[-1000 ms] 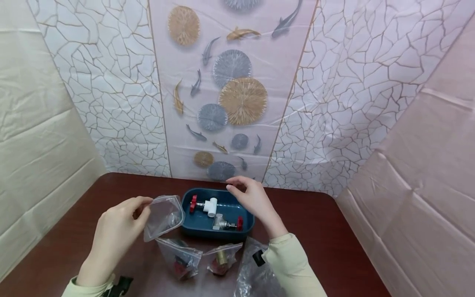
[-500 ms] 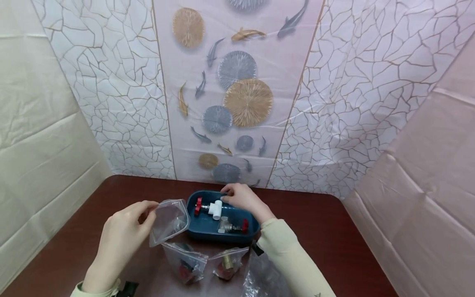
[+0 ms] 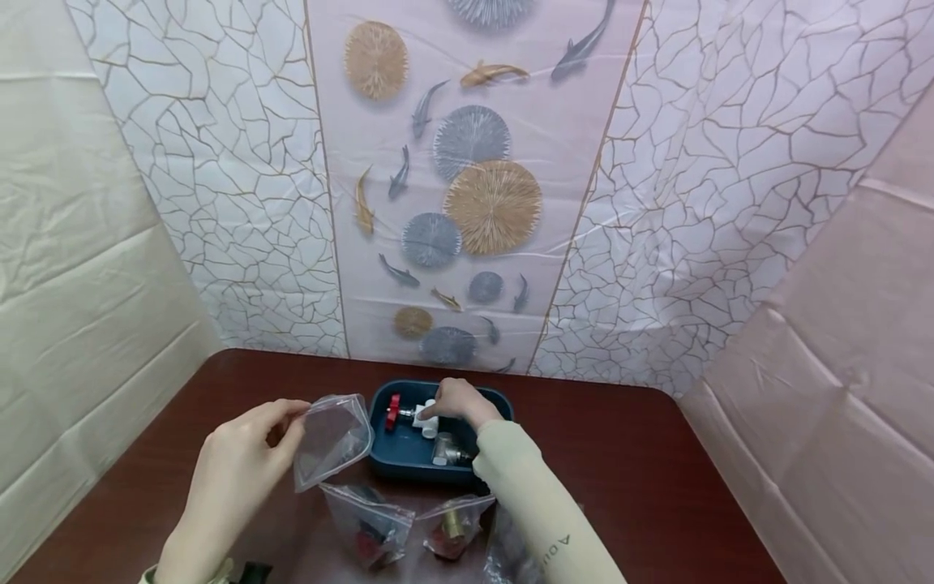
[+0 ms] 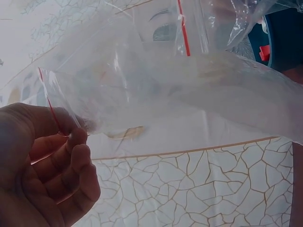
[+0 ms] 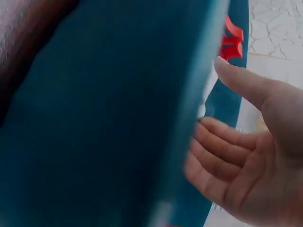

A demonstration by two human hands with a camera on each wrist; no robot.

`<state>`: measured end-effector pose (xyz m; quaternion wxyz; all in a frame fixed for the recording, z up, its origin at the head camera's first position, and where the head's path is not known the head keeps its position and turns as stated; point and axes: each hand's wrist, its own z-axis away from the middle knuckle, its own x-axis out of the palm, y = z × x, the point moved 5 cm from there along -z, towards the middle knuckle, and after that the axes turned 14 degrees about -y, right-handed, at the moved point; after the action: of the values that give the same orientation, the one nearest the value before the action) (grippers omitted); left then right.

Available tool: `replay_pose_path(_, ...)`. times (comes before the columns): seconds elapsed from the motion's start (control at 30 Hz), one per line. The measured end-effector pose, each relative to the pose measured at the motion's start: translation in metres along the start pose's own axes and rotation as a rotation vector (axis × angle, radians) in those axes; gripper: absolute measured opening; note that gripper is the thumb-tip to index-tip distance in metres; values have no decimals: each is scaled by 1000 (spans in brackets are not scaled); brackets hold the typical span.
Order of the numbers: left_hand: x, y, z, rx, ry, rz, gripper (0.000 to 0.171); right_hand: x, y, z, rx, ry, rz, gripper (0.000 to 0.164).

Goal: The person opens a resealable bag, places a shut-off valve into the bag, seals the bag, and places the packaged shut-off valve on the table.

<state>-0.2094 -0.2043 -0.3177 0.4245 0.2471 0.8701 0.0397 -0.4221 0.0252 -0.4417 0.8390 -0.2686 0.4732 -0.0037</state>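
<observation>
My left hand (image 3: pixel 237 470) pinches a clear zip-lock bag (image 3: pixel 336 438) by its upper corner, left of the dark blue tray (image 3: pixel 404 466). In the left wrist view, thumb and forefinger hold the bag (image 4: pixel 156 94) by its red-striped edge. My right hand (image 3: pixel 460 399) reaches into the tray and holds the white valve (image 3: pixel 426 422) with the red handle. Thumb and fingertips lie at opposite sides of its white body in the right wrist view, where the tray wall hides part. Beside it lies a metal valve (image 3: pixel 447 450); the right sleeve covers its handle.
In front of the tray lie two zip-lock bags, one with a red and dark piece (image 3: pixel 370 539), the other with a brass and red fitting (image 3: pixel 452 527). More clear plastic (image 3: pixel 507 556) lies under the right sleeve. Patterned cloth (image 3: pixel 438 203) hangs behind the brown table (image 3: pixel 620 462).
My right hand has moved down and left from above the tray's back edge onto the white valve. My left hand still holds the bag in nearly the same place.
</observation>
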Motion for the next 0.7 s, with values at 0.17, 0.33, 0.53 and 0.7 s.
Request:
replay_pose_path(0.17,3,2,1,1,-15,16,18,10,-1,-1,70,36,19,37)
replay_pose_path(0.33,4,4,2,9,-24,19,18,21,-1,-2,124,25,5,49)
replay_pose_path(0.53,3,5,1,-5,-22,34,16,25,1,-7,153,54,-48,47)
replay_pose_path(0.7,4,5,2,-35,-33,43,15,29,4,-12,152,86,-89,43)
